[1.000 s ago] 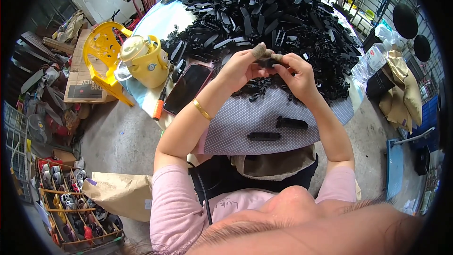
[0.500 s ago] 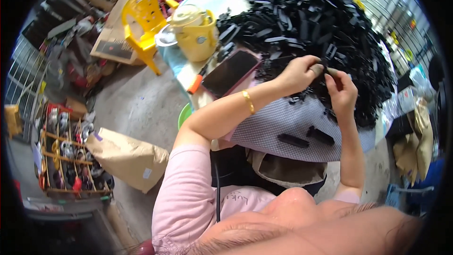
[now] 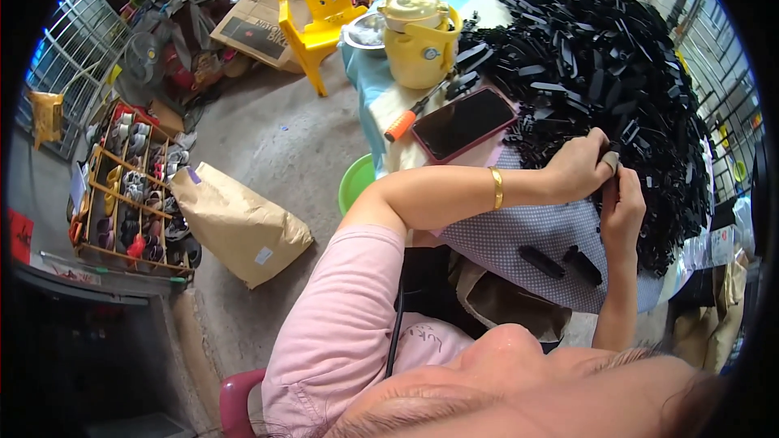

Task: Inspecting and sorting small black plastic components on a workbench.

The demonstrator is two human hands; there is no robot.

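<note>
My left hand (image 3: 578, 166), with a gold bracelet on its wrist, and my right hand (image 3: 623, 204) meet fingertip to fingertip over the table. Both are closed in a pinch around a small black plastic piece (image 3: 614, 148), mostly covered by the fingers. A light wrap shows on one finger at the pinch. Just beyond them rises a large heap of black plastic pieces (image 3: 600, 73), many of them flat and elongated. Nearer to me, two black strips (image 3: 542, 262) lie side by side on the grey patterned cloth (image 3: 503, 231).
Left of the heap are a dark-screened phone (image 3: 464, 124), an orange-handled tool (image 3: 400, 126), a yellow lidded pot (image 3: 419, 49) and a metal bowl (image 3: 365, 32). A green basin (image 3: 355, 182), yellow chair (image 3: 324, 8), brown paper sack (image 3: 243, 223) and shoe rack (image 3: 130, 195) stand beyond the table.
The view has shifted, so the table and hands sit further right and lower in the picture. Both hands stay together in a pinch.
</note>
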